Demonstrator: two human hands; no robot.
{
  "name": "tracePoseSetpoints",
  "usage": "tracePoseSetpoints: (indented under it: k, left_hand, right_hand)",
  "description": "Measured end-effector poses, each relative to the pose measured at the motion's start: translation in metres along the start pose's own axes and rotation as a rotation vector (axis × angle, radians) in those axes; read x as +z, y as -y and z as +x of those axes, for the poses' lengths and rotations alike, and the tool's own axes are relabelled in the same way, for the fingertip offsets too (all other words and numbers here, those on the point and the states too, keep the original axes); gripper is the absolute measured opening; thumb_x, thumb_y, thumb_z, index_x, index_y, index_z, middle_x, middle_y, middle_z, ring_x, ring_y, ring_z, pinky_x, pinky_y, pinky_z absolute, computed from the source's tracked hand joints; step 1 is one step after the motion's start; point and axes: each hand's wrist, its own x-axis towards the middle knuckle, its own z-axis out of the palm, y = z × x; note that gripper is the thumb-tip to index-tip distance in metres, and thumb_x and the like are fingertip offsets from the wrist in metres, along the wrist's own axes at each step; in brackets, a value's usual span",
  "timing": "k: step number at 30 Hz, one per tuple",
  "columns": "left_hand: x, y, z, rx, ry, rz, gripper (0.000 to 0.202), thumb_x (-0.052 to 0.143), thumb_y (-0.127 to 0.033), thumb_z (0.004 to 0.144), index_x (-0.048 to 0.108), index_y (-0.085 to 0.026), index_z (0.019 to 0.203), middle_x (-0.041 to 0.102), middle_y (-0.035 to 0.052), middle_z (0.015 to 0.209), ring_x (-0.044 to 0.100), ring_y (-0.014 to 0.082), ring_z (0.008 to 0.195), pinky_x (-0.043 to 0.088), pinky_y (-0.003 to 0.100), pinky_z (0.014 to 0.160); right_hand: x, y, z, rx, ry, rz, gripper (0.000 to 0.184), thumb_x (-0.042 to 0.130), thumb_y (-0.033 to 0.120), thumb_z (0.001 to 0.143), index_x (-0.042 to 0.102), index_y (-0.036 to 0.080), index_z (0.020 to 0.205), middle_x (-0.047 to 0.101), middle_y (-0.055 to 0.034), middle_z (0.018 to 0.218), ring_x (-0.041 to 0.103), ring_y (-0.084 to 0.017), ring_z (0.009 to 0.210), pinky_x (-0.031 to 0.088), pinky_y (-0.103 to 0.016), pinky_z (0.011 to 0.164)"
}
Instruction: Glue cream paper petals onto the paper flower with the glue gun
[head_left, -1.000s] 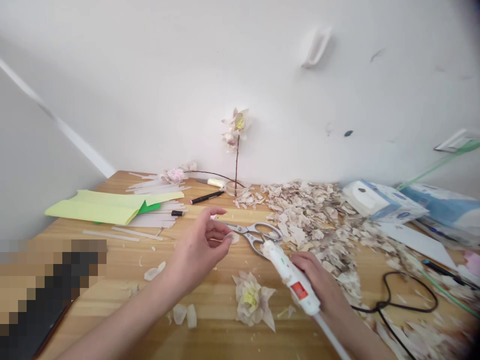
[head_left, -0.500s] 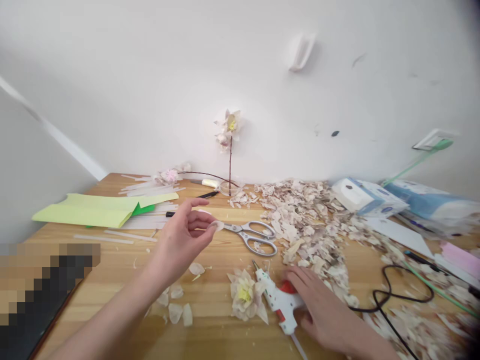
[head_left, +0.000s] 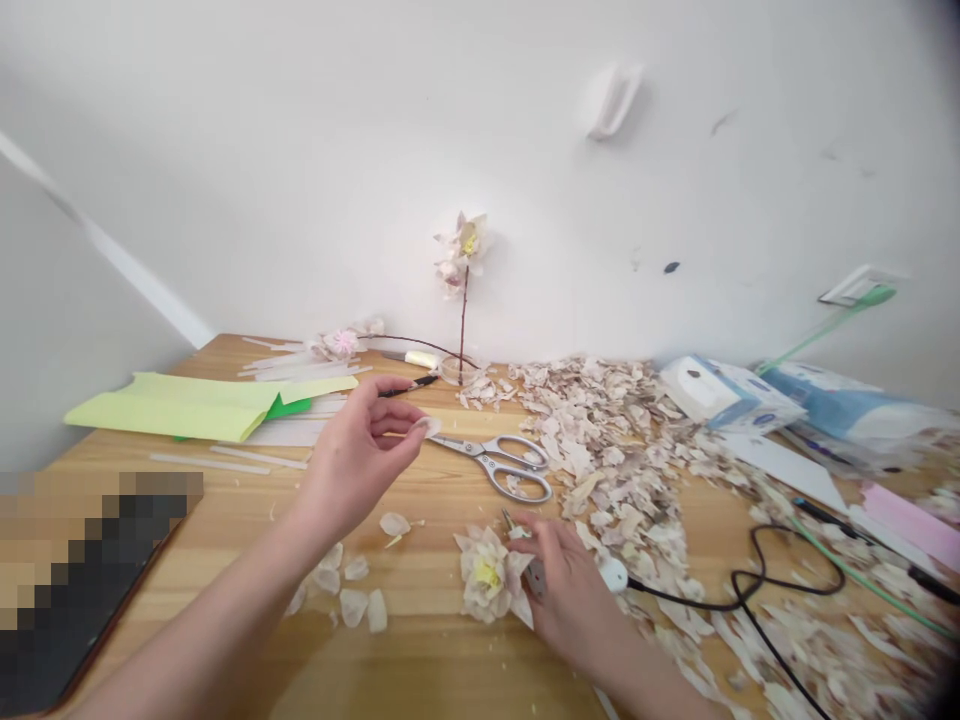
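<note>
My left hand pinches a small pale dried petal between thumb and fingertips, over the wooden table. My right hand reaches across the white glue gun, covering most of its body; its fingers are stretched out and apart. The gun's nozzle tip shows just beyond those fingers. Beside the fingertips lies a flower with cream petals and a yellow centre. Scissors with grey handles rest behind, blades pointing at my left hand. Several loose petals lie below my left wrist.
A large heap of dried petals spreads over the right side. A flower stem stands upright by the wall. Yellow paper and glue sticks lie left. A black cable loops right, near tissue packs.
My right hand has moved left from the side of the glue gun to over it, its fingers now close to the flower. My left hand still pinches the petal; the view has shifted slightly.
</note>
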Motion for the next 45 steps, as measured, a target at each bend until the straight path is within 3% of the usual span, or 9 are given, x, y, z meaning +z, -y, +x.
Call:
tracePoseSetpoints:
  k: [5, 8, 12, 15, 18, 25, 31, 38, 45]
  left_hand:
    - [0.004, 0.002, 0.000, -0.004, 0.017, 0.006, 0.038, 0.064, -0.027, 0.073, 0.046, -0.022, 0.106, 0.065, 0.0005, 0.082, 0.065, 0.0152, 0.074, 0.051, 0.028, 0.068]
    - [0.005, 0.005, 0.000, 0.003, 0.017, 0.008, 0.038, 0.063, -0.026, 0.073, 0.046, -0.022, 0.106, 0.065, 0.0011, 0.083, 0.065, 0.0152, 0.074, 0.051, 0.028, 0.067]
    - [0.007, 0.007, 0.001, 0.006, 0.036, 0.001, 0.036, 0.063, -0.025, 0.073, 0.046, -0.020, 0.105, 0.066, 0.0020, 0.082, 0.064, 0.0148, 0.072, 0.051, 0.028, 0.068]
    - [0.009, 0.007, 0.002, -0.003, 0.039, 0.006, 0.036, 0.063, -0.025, 0.073, 0.046, -0.019, 0.104, 0.066, 0.0024, 0.081, 0.064, 0.0150, 0.071, 0.051, 0.028, 0.067]
    - [0.009, 0.006, 0.001, -0.011, 0.044, -0.004, 0.036, 0.063, -0.026, 0.073, 0.046, -0.020, 0.104, 0.065, 0.0023, 0.082, 0.064, 0.0149, 0.071, 0.051, 0.028, 0.066]
    - [0.012, 0.007, -0.002, -0.023, 0.042, -0.032, 0.036, 0.063, -0.030, 0.073, 0.046, -0.020, 0.103, 0.065, 0.0015, 0.079, 0.064, 0.0159, 0.073, 0.051, 0.029, 0.067]
    - [0.020, 0.003, 0.002, -0.052, 0.045, -0.174, 0.040, 0.067, -0.032, 0.070, 0.046, -0.019, 0.102, 0.065, 0.0014, 0.078, 0.064, 0.0167, 0.073, 0.052, 0.032, 0.069]
    - [0.025, -0.010, 0.005, -0.064, 0.038, -0.303, 0.047, 0.071, -0.034, 0.066, 0.047, -0.019, 0.103, 0.066, 0.0001, 0.074, 0.064, 0.0150, 0.069, 0.053, 0.030, 0.067]
    - [0.025, -0.008, 0.005, -0.051, 0.007, -0.284, 0.046, 0.072, -0.033, 0.064, 0.048, -0.018, 0.101, 0.066, 0.0007, 0.074, 0.064, 0.0170, 0.072, 0.053, 0.032, 0.068]
  right_hand:
    - [0.008, 0.003, 0.004, -0.004, 0.013, 0.012, 0.061, 0.039, -0.005, 0.060, 0.029, 0.014, 0.117, 0.061, -0.0180, 0.113, 0.058, -0.028, 0.103, 0.046, -0.045, 0.083]
    - [0.011, 0.004, 0.005, 0.012, 0.022, 0.094, 0.059, 0.042, -0.003, 0.061, 0.030, 0.014, 0.116, 0.061, -0.0175, 0.113, 0.061, -0.027, 0.099, 0.046, -0.045, 0.084]
    - [0.008, 0.010, 0.009, 0.093, 0.045, 0.223, 0.053, 0.054, 0.012, 0.069, 0.032, 0.014, 0.117, 0.068, -0.0115, 0.094, 0.060, -0.029, 0.096, 0.043, -0.048, 0.086]
    - [-0.003, 0.013, 0.015, 0.249, 0.009, 0.396, 0.052, 0.058, 0.018, 0.070, 0.033, 0.019, 0.116, 0.067, -0.0030, 0.080, 0.061, -0.026, 0.090, 0.042, -0.046, 0.086]
    - [-0.018, 0.013, 0.023, 0.375, -0.084, 0.640, 0.057, 0.060, 0.015, 0.065, 0.037, 0.025, 0.115, 0.062, 0.0002, 0.084, 0.064, -0.021, 0.082, 0.047, -0.037, 0.076]
    - [-0.052, 0.018, 0.050, 0.317, -0.480, 0.977, 0.059, 0.072, 0.021, 0.061, 0.033, 0.029, 0.104, 0.062, 0.0010, 0.085, 0.065, -0.020, 0.075, 0.052, -0.031, 0.065]
    - [-0.059, 0.022, 0.067, 0.321, -0.741, 1.046, 0.053, 0.068, 0.016, 0.062, 0.035, 0.028, 0.102, 0.062, -0.0031, 0.094, 0.066, -0.019, 0.082, 0.054, -0.032, 0.071]
    - [-0.055, 0.019, 0.070, 0.292, -0.811, 0.993, 0.046, 0.066, 0.021, 0.063, 0.040, 0.027, 0.101, 0.058, -0.0037, 0.092, 0.063, -0.019, 0.078, 0.054, -0.032, 0.066]
    - [-0.044, 0.012, 0.065, 0.194, -0.789, 0.911, 0.046, 0.065, 0.022, 0.068, 0.038, 0.028, 0.105, 0.055, -0.0041, 0.086, 0.060, -0.020, 0.073, 0.053, -0.031, 0.061]
